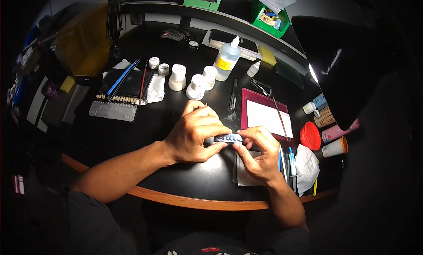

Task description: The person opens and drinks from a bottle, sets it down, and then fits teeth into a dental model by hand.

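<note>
A small grey-blue dental model (229, 138) with a row of teeth is held above the black table, near its front edge. My left hand (196, 134) pinches the model's left end between thumb and fingers. On the other end, my right hand (259, 153) grips it with thumb and index finger. Both hands are closed on the model, and their fingertips nearly meet along it. The model's underside is hidden.
Behind my hands stand white-lidded jars (196, 87) and a clear bottle (227, 59). A magenta tray (245, 106) with white paper and a brush lies right of centre. Further right are a red bowl (310, 136) and crumpled tissue (307, 169). A shade guide (113, 111) lies left.
</note>
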The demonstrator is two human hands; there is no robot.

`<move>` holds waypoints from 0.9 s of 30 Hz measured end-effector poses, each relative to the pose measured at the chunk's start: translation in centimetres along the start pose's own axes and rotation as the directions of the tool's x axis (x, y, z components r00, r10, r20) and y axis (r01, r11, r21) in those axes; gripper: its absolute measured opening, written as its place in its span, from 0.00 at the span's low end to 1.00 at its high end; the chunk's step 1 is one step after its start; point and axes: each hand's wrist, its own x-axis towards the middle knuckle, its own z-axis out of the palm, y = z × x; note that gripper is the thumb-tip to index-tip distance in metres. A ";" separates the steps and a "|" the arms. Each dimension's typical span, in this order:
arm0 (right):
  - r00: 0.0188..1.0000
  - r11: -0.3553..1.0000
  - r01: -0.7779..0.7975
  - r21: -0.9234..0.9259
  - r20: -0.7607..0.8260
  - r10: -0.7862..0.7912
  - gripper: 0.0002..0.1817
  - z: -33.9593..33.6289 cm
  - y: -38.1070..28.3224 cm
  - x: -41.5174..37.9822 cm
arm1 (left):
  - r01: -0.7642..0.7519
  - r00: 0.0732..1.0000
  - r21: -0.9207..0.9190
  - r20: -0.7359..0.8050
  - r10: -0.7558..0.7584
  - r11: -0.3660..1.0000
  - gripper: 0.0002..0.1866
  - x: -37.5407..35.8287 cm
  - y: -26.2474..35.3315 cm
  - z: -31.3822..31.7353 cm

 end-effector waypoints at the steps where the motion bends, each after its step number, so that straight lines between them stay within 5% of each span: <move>1: 1.000 1.000 0.000 -0.003 0.006 0.000 0.17 0.0 0.1 0.0 | -0.001 1.000 0.000 0.000 0.001 1.000 0.15 0.0 0.0 0.0; 27: 1.000 1.000 0.016 -0.022 -0.002 -0.016 0.17 0.0 0.1 0.0 | 0.000 1.000 -0.012 0.000 0.000 1.000 0.16 0.2 0.2 -0.2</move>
